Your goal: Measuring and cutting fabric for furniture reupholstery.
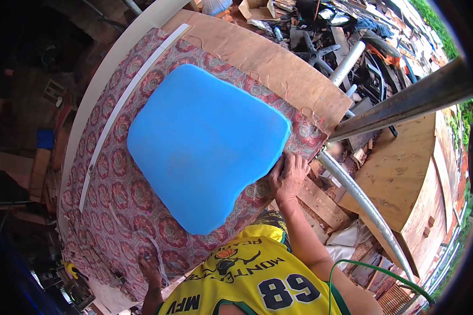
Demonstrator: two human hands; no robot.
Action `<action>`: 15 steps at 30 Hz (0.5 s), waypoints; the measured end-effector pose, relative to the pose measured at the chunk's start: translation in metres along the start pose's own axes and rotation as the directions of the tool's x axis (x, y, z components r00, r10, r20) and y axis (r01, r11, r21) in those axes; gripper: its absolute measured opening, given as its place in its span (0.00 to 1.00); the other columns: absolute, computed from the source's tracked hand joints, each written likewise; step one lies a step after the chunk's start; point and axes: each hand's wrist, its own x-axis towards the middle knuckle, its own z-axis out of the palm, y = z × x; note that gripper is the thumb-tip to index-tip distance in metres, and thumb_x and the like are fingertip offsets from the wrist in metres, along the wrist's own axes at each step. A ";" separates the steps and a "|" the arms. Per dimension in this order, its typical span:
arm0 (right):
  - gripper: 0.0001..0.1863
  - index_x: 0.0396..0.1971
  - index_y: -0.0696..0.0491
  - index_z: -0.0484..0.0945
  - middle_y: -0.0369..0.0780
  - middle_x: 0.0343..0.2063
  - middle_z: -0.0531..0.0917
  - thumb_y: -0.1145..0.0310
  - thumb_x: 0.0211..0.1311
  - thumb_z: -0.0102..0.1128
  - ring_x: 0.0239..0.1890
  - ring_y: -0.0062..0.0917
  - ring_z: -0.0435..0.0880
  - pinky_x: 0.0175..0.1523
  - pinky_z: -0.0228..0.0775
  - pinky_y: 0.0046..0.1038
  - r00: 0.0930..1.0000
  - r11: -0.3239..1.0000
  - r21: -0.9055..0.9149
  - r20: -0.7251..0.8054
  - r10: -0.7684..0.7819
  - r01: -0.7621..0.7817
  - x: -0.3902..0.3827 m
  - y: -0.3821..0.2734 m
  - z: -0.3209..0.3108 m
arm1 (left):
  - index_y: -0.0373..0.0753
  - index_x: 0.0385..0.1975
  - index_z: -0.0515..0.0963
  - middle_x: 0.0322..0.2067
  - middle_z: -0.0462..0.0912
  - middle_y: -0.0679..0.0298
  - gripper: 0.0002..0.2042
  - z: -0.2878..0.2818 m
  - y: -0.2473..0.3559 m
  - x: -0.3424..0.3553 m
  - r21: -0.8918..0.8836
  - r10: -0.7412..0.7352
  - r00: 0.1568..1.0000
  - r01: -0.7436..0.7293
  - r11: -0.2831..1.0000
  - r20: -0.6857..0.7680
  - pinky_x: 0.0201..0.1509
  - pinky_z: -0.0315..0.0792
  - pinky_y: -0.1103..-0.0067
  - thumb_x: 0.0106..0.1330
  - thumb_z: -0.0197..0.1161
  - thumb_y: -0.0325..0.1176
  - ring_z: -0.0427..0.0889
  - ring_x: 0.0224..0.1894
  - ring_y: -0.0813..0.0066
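A blue foam pad (205,142) with rounded corners and an uneven right edge lies flat on red and grey patterned fabric (105,205) spread over the work surface. My right hand (289,173) is at the pad's lower right edge, fingers curled against it and gripping it. Low on the left, my left hand (150,268) rests on the fabric beside a thin pale strip (160,260), fingers bent around something small that I cannot make out. A long white straight strip (115,94) lies on the fabric left of the pad.
Bare plywood (247,44) borders the fabric's far side, with loose threads on it. Metal tubes (368,215) stand out at the right, one rising diagonally. Scrap and chair parts (320,52) are heaped behind, a plywood box (389,173) stands right, and a green cable (378,268) crosses lower right.
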 end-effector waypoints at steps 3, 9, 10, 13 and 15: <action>0.11 0.44 0.50 0.79 0.41 0.37 0.81 0.75 0.61 0.59 0.43 0.39 0.76 0.51 0.63 0.40 1.000 1.000 -0.002 0.002 -0.001 0.001 0.000 0.000 0.001 | 0.27 0.64 0.62 0.64 0.66 0.31 0.21 0.004 -0.005 0.000 -0.006 0.005 1.000 -0.005 1.000 -0.026 0.69 0.63 0.50 0.79 0.45 0.34 0.67 0.65 0.30; 0.12 0.44 0.50 0.79 0.41 0.37 0.81 0.75 0.60 0.59 0.43 0.39 0.76 0.51 0.62 0.40 1.000 0.998 -0.056 0.011 -0.027 0.028 0.001 -0.001 0.003 | 0.27 0.65 0.63 0.63 0.66 0.30 0.21 0.006 0.001 -0.001 -0.032 -0.034 0.998 0.032 0.999 -0.060 0.69 0.63 0.49 0.79 0.46 0.34 0.67 0.65 0.30; 0.13 0.45 0.50 0.79 0.41 0.36 0.80 0.74 0.59 0.60 0.42 0.39 0.76 0.50 0.62 0.40 0.999 0.996 -0.081 0.000 -0.042 0.042 0.002 -0.001 0.003 | 0.26 0.65 0.63 0.63 0.67 0.31 0.21 0.006 0.002 0.000 -0.047 -0.029 0.996 0.025 0.999 -0.085 0.69 0.63 0.49 0.79 0.46 0.34 0.67 0.65 0.30; 0.12 0.45 0.50 0.79 0.42 0.36 0.80 0.74 0.60 0.59 0.43 0.40 0.76 0.52 0.63 0.41 0.999 0.995 -0.088 0.026 -0.048 0.050 0.003 -0.004 0.001 | 0.27 0.65 0.65 0.63 0.70 0.34 0.21 0.011 0.001 -0.003 -0.001 -0.005 0.989 0.005 1.000 -0.149 0.67 0.64 0.51 0.78 0.47 0.33 0.68 0.65 0.32; 0.12 0.44 0.51 0.79 0.43 0.37 0.80 0.73 0.61 0.58 0.44 0.41 0.76 0.53 0.63 0.42 0.998 0.995 -0.081 0.037 -0.057 0.060 0.001 -0.002 0.001 | 0.28 0.64 0.67 0.61 0.73 0.37 0.19 0.009 -0.012 -0.001 -0.109 -0.085 0.992 0.075 0.991 -0.089 0.65 0.65 0.52 0.78 0.47 0.32 0.70 0.63 0.35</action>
